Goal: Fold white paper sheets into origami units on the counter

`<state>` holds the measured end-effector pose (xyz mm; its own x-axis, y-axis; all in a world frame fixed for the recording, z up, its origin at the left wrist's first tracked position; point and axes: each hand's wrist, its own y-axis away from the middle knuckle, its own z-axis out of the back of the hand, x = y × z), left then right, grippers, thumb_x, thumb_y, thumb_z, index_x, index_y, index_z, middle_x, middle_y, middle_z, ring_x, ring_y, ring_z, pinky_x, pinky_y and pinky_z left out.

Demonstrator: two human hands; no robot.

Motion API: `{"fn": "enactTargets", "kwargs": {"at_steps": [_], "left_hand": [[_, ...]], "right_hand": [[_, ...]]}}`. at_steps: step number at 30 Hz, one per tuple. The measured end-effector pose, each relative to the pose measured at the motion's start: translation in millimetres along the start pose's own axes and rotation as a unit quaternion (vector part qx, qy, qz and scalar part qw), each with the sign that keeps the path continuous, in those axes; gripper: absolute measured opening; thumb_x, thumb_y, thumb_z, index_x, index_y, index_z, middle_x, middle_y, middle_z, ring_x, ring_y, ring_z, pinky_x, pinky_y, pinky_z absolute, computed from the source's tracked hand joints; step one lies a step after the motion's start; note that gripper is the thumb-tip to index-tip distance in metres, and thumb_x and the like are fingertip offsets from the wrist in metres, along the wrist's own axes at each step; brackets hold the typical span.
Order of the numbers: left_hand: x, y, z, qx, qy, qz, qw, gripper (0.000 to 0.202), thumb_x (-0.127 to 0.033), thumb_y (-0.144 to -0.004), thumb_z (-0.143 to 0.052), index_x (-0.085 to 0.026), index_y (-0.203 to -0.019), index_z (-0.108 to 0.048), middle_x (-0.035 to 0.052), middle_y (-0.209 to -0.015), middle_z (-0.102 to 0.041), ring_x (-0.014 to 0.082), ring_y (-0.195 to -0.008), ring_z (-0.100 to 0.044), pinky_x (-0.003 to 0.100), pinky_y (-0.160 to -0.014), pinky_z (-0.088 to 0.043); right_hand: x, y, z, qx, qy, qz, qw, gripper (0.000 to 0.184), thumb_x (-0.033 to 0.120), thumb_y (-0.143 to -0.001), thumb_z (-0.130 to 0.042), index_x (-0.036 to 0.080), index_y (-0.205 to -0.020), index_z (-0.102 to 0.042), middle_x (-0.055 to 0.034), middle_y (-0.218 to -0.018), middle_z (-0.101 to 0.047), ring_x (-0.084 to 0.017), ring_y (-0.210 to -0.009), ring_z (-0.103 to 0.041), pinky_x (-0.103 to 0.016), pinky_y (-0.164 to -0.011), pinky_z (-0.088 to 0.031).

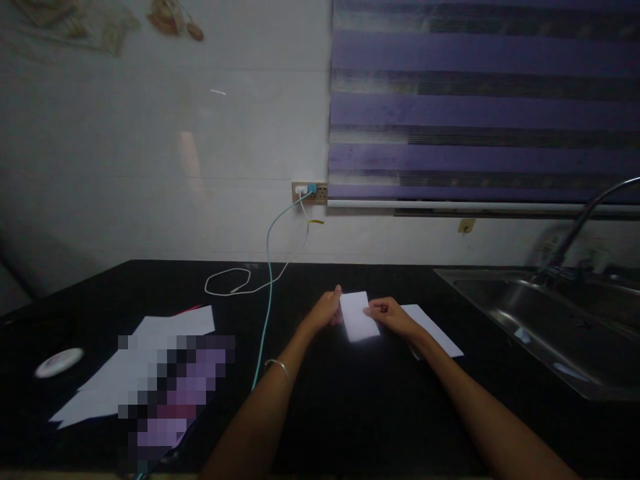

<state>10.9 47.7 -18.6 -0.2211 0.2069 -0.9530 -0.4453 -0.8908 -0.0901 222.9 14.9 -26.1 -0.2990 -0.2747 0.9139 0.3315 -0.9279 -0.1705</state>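
A small white rectangle of paper (358, 320) is held up between my two hands, over the dark countertop (320, 413). My left hand (327, 308) grips its left edge, thumb pointing up and the other fingers partly hidden behind it. With thumb and fingers closed, my right hand (390, 315) pinches the right side of the same paper. Partly behind my right hand and wrist lie more white sheets (435, 331) on the counter. Whether the held paper is folded or a single layer I cannot tell.
Several white sheets (145, 347) lie at the left, beside a pixelated purple object (195, 387) and a round white item (59, 363). A teal cable (269, 300) and a white cable (250, 291) run from the wall socket (310, 193). At right is a steel sink (530, 320) with a faucet (575, 230).
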Motion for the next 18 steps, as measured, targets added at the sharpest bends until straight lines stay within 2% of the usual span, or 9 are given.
{"fn": "enactTargets", "kwargs": {"at_steps": [2,5,7,14,18], "left_hand": [[-1.5,2.7,-0.5,0.019,0.009,0.004,1.000,0.068,-0.070,-0.085,-0.018,-0.015,-0.061,-0.049,-0.0011,-0.045,-0.048,0.0084,-0.037,-0.041,0.021,-0.041,-0.030],[-1.7,5.7,-1.4,0.070,-0.019,-0.038,0.997,0.062,-0.067,-0.086,-0.029,-0.013,-0.063,-0.052,-0.0013,-0.051,-0.048,0.0085,-0.044,-0.041,0.022,-0.046,-0.030],[0.1,5.6,-1.9,0.078,-0.040,-0.053,0.995,0.061,-0.065,-0.086,-0.030,-0.013,-0.063,-0.053,-0.0006,-0.053,-0.050,0.0092,-0.048,-0.042,0.023,-0.049,-0.031],[4.1,1.4,-2.0,0.018,-0.060,-0.026,0.998,0.069,-0.067,-0.087,-0.016,-0.015,-0.053,-0.046,-0.0010,-0.046,-0.044,0.0097,-0.043,-0.041,0.024,-0.049,-0.032],[2.6,3.3,-1.9,0.014,-0.036,-0.040,0.998,0.065,-0.066,-0.087,-0.022,-0.015,-0.055,-0.047,-0.0024,-0.046,-0.042,0.0088,-0.042,-0.039,0.023,-0.047,-0.030]], "right_hand": [[-0.8,-0.6,0.4,-0.004,0.001,-0.002,1.000,0.043,0.055,-0.073,-0.063,0.018,-0.057,-0.050,0.0028,-0.052,-0.046,-0.010,-0.049,-0.040,-0.024,-0.048,-0.027],[-1.9,-0.8,0.6,-0.004,-0.005,0.001,1.000,0.043,0.055,-0.073,-0.064,0.018,-0.057,-0.050,0.0031,-0.052,-0.046,-0.010,-0.049,-0.040,-0.024,-0.048,-0.027],[-2.3,-0.7,0.6,-0.002,-0.008,0.005,1.000,0.042,0.054,-0.073,-0.064,0.017,-0.057,-0.050,0.0034,-0.053,-0.045,-0.010,-0.049,-0.039,-0.024,-0.048,-0.026],[-0.6,-0.7,0.3,-0.002,-0.009,-0.001,1.000,0.042,0.053,-0.074,-0.064,0.017,-0.058,-0.051,0.0036,-0.052,-0.044,-0.010,-0.049,-0.039,-0.024,-0.048,-0.026],[-1.6,-0.6,0.9,0.004,-0.015,-0.007,1.000,0.041,0.052,-0.074,-0.065,0.017,-0.058,-0.052,0.0035,-0.051,-0.044,-0.010,-0.048,-0.038,-0.024,-0.047,-0.025]]}}
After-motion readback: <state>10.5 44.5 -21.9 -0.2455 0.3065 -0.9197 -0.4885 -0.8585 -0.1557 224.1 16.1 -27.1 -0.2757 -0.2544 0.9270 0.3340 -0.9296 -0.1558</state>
